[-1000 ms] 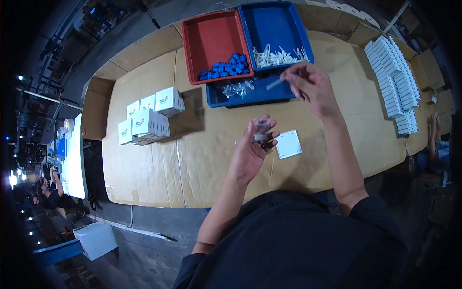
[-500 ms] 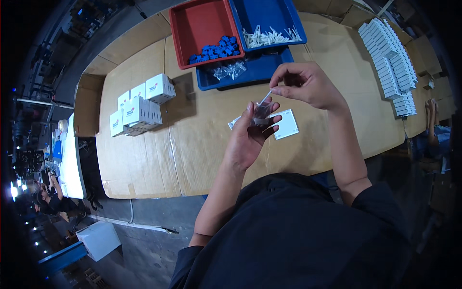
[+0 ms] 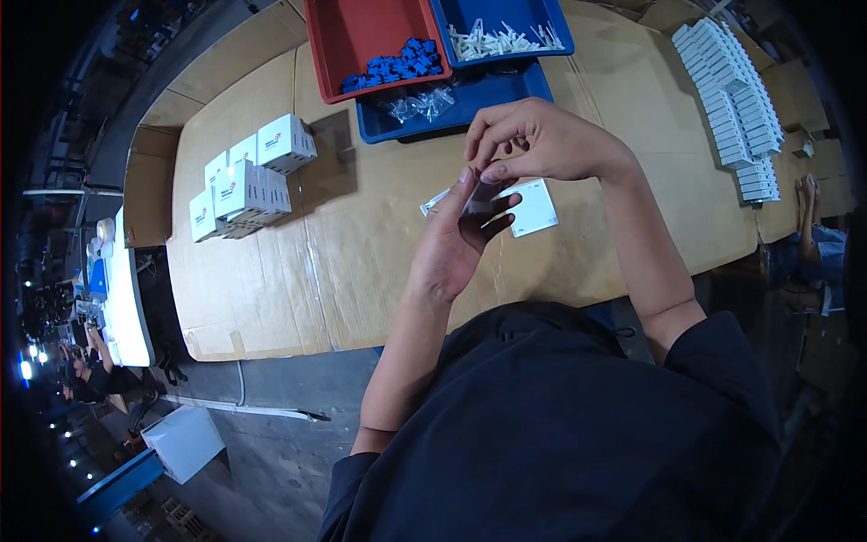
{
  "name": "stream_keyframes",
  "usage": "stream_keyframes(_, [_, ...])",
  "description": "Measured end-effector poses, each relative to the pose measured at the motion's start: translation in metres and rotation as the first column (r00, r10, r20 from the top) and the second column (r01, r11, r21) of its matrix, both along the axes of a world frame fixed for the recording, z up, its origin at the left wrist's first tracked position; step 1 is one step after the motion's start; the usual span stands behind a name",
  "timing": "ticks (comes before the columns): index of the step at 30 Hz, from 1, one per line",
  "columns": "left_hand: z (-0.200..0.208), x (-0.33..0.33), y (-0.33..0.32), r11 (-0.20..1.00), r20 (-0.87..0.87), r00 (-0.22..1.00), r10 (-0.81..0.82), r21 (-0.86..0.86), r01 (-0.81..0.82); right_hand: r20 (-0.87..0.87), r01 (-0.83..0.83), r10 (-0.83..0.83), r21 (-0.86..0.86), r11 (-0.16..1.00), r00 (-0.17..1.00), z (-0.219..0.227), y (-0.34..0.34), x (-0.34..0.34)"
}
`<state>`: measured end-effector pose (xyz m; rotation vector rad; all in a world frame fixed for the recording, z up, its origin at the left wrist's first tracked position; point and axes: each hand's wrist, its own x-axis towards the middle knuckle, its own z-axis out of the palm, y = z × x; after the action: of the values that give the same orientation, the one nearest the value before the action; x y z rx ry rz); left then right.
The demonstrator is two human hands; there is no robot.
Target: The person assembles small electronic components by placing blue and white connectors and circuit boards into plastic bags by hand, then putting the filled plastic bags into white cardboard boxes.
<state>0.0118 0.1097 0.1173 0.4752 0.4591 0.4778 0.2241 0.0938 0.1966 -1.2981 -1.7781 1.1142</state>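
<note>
My left hand [image 3: 456,239] holds a small clear plastic bag [image 3: 483,194] upright over the cardboard-covered table [image 3: 361,244]. My right hand [image 3: 533,140] pinches the top of that bag from above; what lies inside it is hidden by my fingers. A flat white square piece [image 3: 535,208] lies on the table just under my hands. Beyond my hands stand a red tray [image 3: 361,36] with small blue parts [image 3: 393,65], a blue tray [image 3: 506,18] with white stick-like parts [image 3: 501,41], and a lower blue tray [image 3: 470,95] holding clear bags [image 3: 417,104].
A cluster of small white boxes [image 3: 244,181] stands at the left of the table. Rows of flat white pieces [image 3: 736,90] line the right end. An open cardboard box [image 3: 144,181] hangs off the left edge. Another person [image 3: 813,244] stands at the right.
My right hand came back from the trays to the bag in my left hand and now pinches its top. Both hands sit lower and nearer to me in the picture.
</note>
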Motion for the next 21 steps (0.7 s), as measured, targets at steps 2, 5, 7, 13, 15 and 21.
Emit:
stream_keyframes(2, [-0.001, 0.0, 0.0, 1.0, -0.012, 1.0, -0.011, 0.015, 0.011, 0.061, -0.001, 0.01, -0.141, 0.99, 0.998, 0.006, 0.001, 0.0])
stream_keyframes(5, [-0.002, 0.001, -0.001, 1.0, -0.041, 0.999, 0.017, 0.027, -0.015, -0.086, -0.021, -0.001, -0.256, 0.967, 0.996, 0.002, 0.0, 0.0])
stream_keyframes(7, [-0.006, 0.0, -0.001, 0.999, -0.033, 0.999, 0.032, 0.027, -0.031, 0.004, -0.04, 0.041, -0.195, 0.98, 0.999, 0.004, -0.001, -0.002])
stream_keyframes(13, [0.0, -0.006, 0.004, 0.984, 0.06, 0.998, -0.012, 0.181, 0.001, 0.022, 0.004, -0.001, -0.155, 0.988, 1.0, -0.005, -0.004, 0.0])
stream_keyframes(15, [-0.007, -0.01, 0.004, 0.931, -0.108, 0.993, 0.048, 0.364, -0.006, -0.085, 0.073, -0.09, -0.186, 0.98, 0.992, -0.012, -0.006, -0.001])
stream_keyframes(21, [-0.019, -0.019, -0.005, 0.797, -0.257, 0.945, 0.203, 0.604, -0.007, -0.325, 0.283, -0.291, -0.073, 0.956, 0.9, -0.045, -0.016, -0.03])
